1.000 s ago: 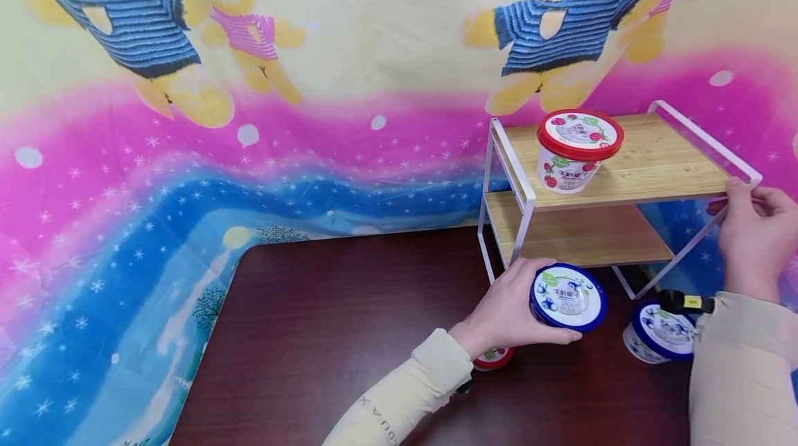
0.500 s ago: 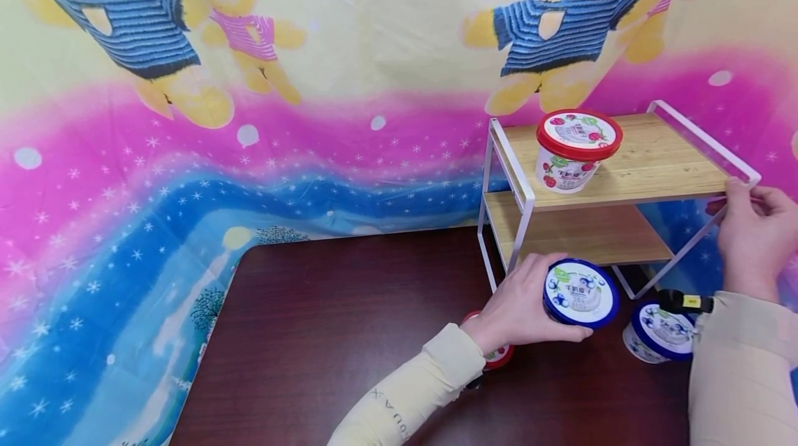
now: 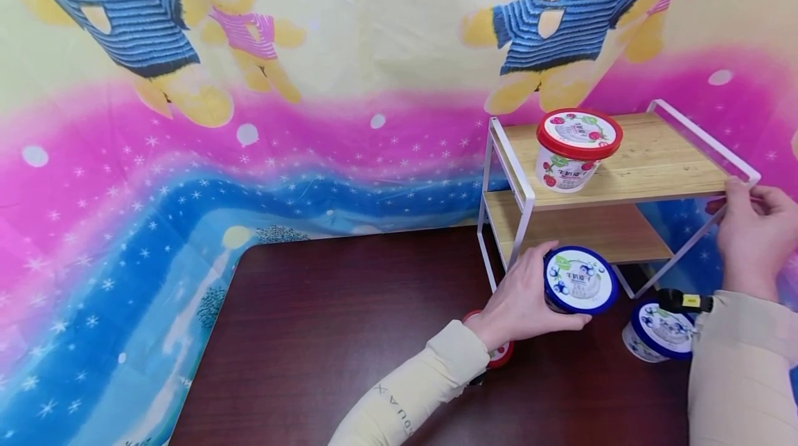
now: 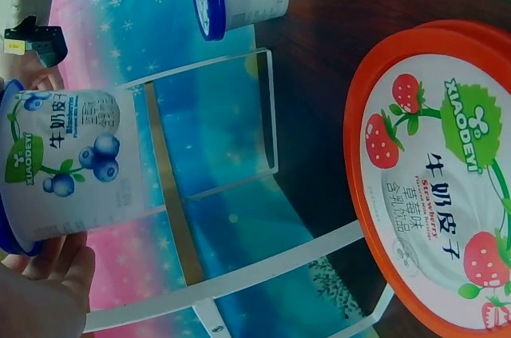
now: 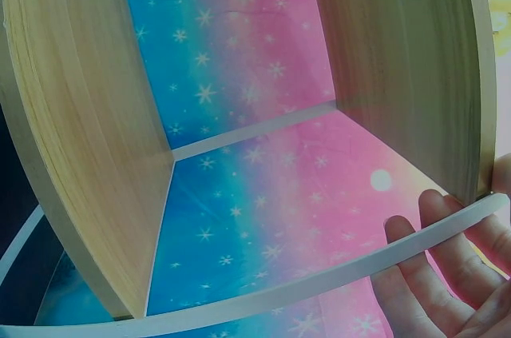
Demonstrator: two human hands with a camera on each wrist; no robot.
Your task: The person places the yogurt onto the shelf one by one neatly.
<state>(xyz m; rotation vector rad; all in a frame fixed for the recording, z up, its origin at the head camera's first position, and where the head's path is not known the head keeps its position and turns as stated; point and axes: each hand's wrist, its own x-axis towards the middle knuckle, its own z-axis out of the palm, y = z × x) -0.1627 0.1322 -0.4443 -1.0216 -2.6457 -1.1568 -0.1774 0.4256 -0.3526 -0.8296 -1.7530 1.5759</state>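
My left hand [image 3: 520,300] grips a blue-lidded blueberry tub [image 3: 580,280], fingers on its far side and thumb at the front. It is held over the table, just in front of the lower board of a two-tier shelf rack [image 3: 673,155]. In the left wrist view this tub [image 4: 80,162] shows its printed side. My right hand [image 3: 757,231] holds the rack's white metal frame at the front right corner; in the right wrist view its fingers [image 5: 447,234] wrap the bar. On the top board stands a red-lidded strawberry tub [image 3: 576,148].
A second blue-lidded tub [image 3: 663,332] stands on the dark table [image 3: 349,321], near the right sleeve. Another red-lidded tub [image 4: 431,186] sits beneath my left wrist, mostly hidden in the head view. Behind hangs a bear-printed cloth [image 3: 374,155].
My left hand has carried the blueberry tub a little to the right and then slightly up toward the rack. The right hand stays on the frame.
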